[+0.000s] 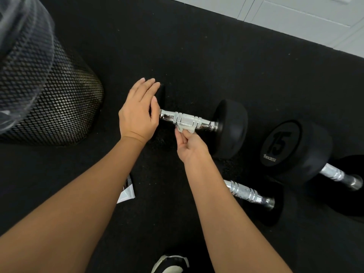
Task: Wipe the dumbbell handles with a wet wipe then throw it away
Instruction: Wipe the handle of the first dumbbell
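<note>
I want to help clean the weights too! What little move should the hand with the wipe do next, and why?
Probably slide the wet wipe sideways along the handle. The right hand pinches it against the handle's underside, while the left hand steadies one end of the dumbbell, so shiny parts remain unwiped.

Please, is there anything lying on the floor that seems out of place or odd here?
One thing: a torn white wrapper, likely from the wet wipe, lies loose on the black floor mat beside the left forearm, not in the mesh trash bin. The dumbbells look orderly.
</note>
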Demonstrator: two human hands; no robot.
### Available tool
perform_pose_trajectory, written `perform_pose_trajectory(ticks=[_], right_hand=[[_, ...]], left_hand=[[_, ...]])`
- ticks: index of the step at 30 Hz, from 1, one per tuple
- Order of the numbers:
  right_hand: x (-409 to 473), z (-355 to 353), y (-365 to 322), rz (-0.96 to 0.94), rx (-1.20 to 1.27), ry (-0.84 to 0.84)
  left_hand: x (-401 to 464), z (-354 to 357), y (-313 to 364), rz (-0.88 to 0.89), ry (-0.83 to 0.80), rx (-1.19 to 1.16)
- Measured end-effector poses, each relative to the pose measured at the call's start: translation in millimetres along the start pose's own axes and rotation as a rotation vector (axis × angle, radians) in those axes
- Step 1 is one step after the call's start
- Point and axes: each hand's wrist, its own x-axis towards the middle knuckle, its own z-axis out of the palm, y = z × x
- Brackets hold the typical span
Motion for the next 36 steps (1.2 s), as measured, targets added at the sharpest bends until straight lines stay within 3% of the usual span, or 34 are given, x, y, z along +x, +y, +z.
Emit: perform_pose_trajectory(ticks=[15,36], right_hand=[[-1,3,-13,0.062,-0.042,-0.007],[5,-17,7,-0.052,0.016,-0.282]], left_hand=[[0,1,0,-0.002,-0.003,-0.014],[0,0,-1,-0.002,-0.014,-0.023]])
